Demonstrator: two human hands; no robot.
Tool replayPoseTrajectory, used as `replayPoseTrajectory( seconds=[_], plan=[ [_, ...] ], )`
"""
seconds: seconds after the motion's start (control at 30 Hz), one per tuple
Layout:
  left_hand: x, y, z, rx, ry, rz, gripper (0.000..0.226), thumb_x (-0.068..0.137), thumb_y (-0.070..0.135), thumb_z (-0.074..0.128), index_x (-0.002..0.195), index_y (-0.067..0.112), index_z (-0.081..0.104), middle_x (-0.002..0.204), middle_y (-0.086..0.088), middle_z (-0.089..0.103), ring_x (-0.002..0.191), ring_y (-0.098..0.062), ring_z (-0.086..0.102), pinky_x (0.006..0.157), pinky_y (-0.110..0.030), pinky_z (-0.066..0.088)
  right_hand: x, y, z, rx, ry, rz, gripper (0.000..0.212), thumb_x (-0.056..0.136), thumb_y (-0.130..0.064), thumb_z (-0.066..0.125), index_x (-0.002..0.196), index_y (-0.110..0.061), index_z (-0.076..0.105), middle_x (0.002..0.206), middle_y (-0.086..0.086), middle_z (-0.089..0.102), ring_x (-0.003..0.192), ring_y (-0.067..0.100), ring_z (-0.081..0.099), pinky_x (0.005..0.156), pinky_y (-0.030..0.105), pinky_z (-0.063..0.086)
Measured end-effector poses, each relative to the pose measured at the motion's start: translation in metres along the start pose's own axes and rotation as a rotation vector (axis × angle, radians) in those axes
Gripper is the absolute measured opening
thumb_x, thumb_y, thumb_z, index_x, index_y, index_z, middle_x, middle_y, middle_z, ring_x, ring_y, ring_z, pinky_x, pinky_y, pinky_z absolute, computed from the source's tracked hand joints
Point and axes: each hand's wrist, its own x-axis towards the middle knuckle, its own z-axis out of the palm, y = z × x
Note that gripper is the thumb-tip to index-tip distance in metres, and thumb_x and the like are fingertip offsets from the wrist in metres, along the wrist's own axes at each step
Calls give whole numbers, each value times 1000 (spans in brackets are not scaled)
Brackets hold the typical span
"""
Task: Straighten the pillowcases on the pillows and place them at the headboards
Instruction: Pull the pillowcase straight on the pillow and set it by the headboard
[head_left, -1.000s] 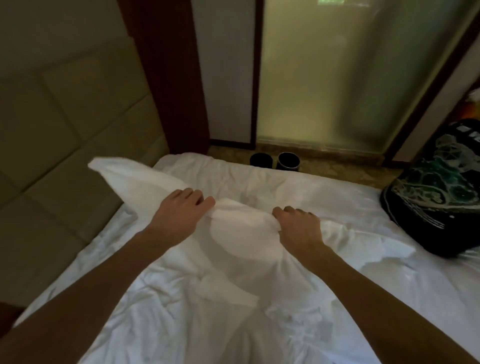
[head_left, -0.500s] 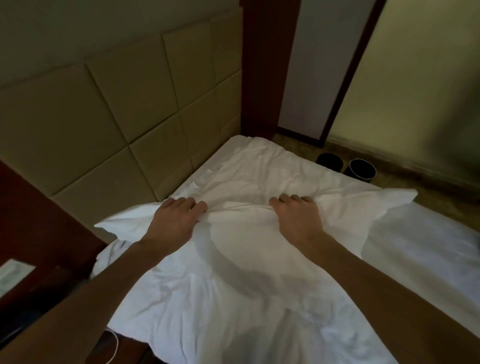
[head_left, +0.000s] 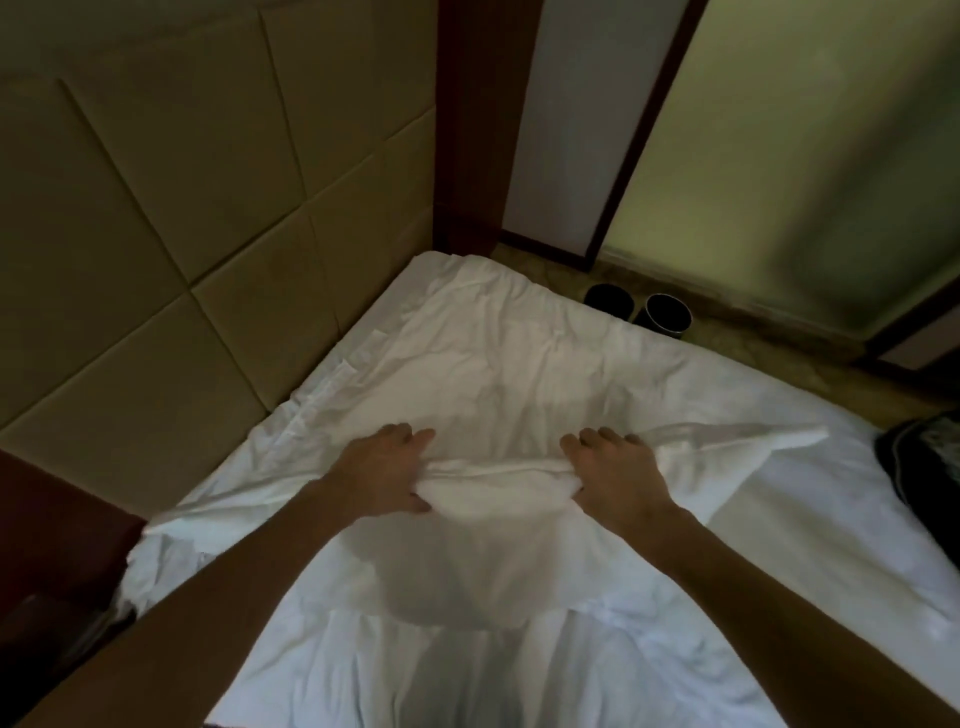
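The white pillow (head_left: 488, 561) lies across the near part of the bed (head_left: 519, 353), its long side running left to right. Its left end reaches the bed's edge close to the headboard (head_left: 182, 208), and its right corner (head_left: 810, 434) is drawn out into a flat point on the sheet. The pillowcase (head_left: 493, 470) is gathered into a thick fold along the pillow's far edge, and both hands are on that fold. The left hand (head_left: 382, 475) has its grip clamped on the bunched cloth, fingers over the top and thumb tucked under the near side. The right hand (head_left: 618, 475) has its grip closed on the same fold, fingers curled over the far edge. The two hands are set apart with a taut ridge of fabric between them. Beyond them the bed sheet is wrinkled up to the far corner. The headboard, in padded beige squares, runs along the left, with a dark wooden surface (head_left: 52, 545) below it at the bed's side. A dark wooden post (head_left: 478, 119) stands at the bed's far corner, and beside it is a frosted glass panel (head_left: 805, 156). Two dark round containers (head_left: 639, 309) sit on the floor just past the bed. A dark bag (head_left: 924, 467) rests on the bed at the right edge of the view.
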Motion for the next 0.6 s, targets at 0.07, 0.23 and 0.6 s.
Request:
replayPoseTrajectory(
  seconds=[0.07,0.23,0.6],
  plan=[
    [5,-2,-1,93,-68,2,77,76,69,62,138,28,43,131,-2,47,122,-22,45,93,-38,45,-6,-1,1,-33,8,14,51,51,-34,89,91,-15,63,71,3,62,62,23,59,61,37,50],
    [-7,-4,-7,117,134,43,32,90,50,57,116,31,54,110,2,68,103,-22,64,85,-33,49,-10,-4,-6,-48,72,42,53,52,-35,91,93,-14,65,71,4,63,64,26,60,63,38,49],
    [-59,-41,-105,168,350,-55,30,88,55,57,112,37,57,107,8,70,100,-21,65,75,-29,43,26,-5,-60,67,287,21,38,57,-36,88,82,-22,63,64,-3,63,58,22,62,55,30,41]
  ],
)
